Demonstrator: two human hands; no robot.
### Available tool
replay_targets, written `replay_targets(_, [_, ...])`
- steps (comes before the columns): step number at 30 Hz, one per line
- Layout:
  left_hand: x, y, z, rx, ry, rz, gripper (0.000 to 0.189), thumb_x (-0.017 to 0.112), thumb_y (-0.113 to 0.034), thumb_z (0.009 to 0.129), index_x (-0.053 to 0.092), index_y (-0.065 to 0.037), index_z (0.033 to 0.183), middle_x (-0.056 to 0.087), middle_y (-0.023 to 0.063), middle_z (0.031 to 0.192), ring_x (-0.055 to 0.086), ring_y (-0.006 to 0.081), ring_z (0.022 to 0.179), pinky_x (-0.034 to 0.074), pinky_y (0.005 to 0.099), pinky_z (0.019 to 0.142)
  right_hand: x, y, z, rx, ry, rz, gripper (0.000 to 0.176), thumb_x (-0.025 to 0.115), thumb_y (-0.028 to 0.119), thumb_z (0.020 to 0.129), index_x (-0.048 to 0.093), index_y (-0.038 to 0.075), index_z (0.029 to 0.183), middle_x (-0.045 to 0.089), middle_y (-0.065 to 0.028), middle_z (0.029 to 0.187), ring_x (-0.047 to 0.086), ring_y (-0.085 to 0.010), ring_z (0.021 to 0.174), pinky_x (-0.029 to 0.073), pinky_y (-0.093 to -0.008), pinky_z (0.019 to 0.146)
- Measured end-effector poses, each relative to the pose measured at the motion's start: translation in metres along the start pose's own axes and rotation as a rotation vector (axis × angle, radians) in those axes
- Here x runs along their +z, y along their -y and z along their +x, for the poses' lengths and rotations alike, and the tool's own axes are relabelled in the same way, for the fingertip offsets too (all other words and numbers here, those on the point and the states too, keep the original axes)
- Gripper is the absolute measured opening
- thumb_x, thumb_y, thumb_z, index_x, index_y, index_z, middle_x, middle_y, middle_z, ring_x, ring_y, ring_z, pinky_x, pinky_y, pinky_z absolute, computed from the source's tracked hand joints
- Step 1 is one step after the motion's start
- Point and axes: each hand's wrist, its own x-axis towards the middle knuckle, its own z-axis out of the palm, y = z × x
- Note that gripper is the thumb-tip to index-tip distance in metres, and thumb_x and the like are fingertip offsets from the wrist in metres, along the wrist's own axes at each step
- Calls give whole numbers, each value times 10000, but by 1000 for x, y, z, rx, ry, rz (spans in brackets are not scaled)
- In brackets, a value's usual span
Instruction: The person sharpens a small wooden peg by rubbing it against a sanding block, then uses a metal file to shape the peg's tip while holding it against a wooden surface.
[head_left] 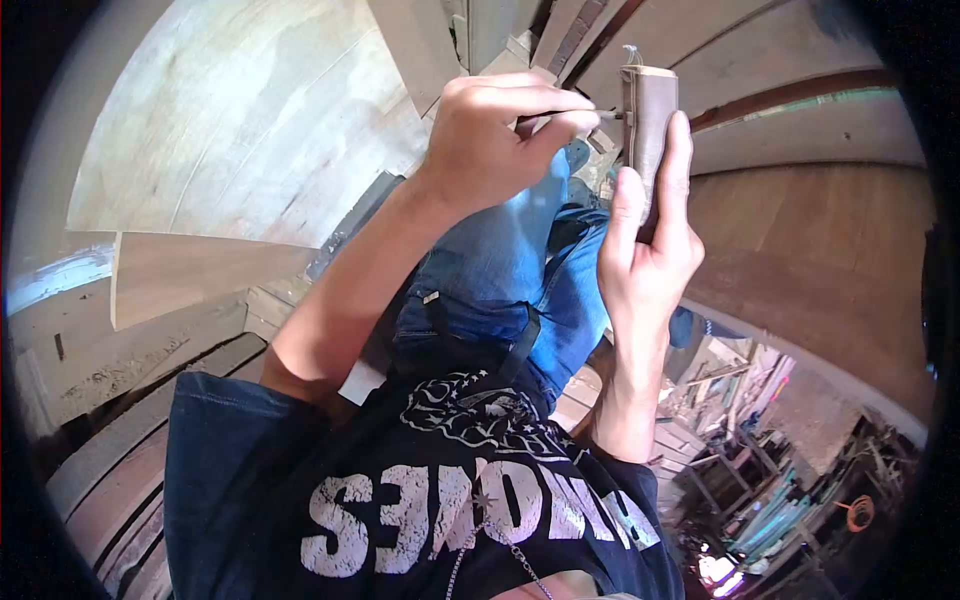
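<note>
My left hand [490,135] is closed in a pinch on a thin awl-like tool [533,122] with a dark handle. Its slim shaft points right and meets the stitched edge of a brown leather sheath [650,120], or seems to touch it. My right hand [650,240] holds this sheath upright, with the thumb on one side and the fingers on the other. A seam runs down the sheath's left side. Something pale shows inside its top opening, and loose thread ends [631,54] stick up there. The sheath's lower end is hidden in my palm.
My jeans [480,260] and legs lie below the hands. A large pale wooden board [240,120] leans at left, and brown wooden panels [800,220] rise at right. Piled scrap and sticks [770,470] lie at lower right, with an orange coil [860,513].
</note>
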Motion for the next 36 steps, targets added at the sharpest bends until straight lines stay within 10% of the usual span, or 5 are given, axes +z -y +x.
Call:
replay_targets(5, [25,-26,-25,23,150,24,95,761,-58,841,761,-10,923,705,83,762,597,106,606,473,251,564,-28,-26,-39,35,-53,9,573,645,114,941,468,134,1485,687,-275,1105,704,-355,1040,569,-400,818])
replay_targets(11, [38,-68,-58,-222,304,4,77,701,-42,905,711,10,961,700,61,791,600,79,621,491,248,566,-60,-46,-77,-58,-47,82,607,681,51,909,476,89,1478,630,-137,677,608,-212,563,500,-352,571])
replay_targets(16, [1,-83,-79,-239,330,163,68,664,-38,934,695,13,967,720,83,809,657,119,667,523,244,597,-41,-54,-89,-96,97,194,609,668,140,943,442,163,1509,616,-132,687,530,-154,541,471,-315,554])
replay_targets(20, [-54,-84,-108,-167,119,488,93,731,-59,827,740,-19,910,720,123,814,686,267,678,545,350,622,15,-30,-98,-179,233,169,603,662,222,948,435,172,1505,616,-178,694,625,-353,598,482,-457,553])
replay_targets(36, [-126,-63,-159,-247,-4,829,208,803,-34,729,775,-83,929,669,50,847,609,220,724,494,325,614,87,19,-120,-152,493,162,582,639,144,961,428,77,1499,687,-225,860,684,-340,703,540,-406,641])
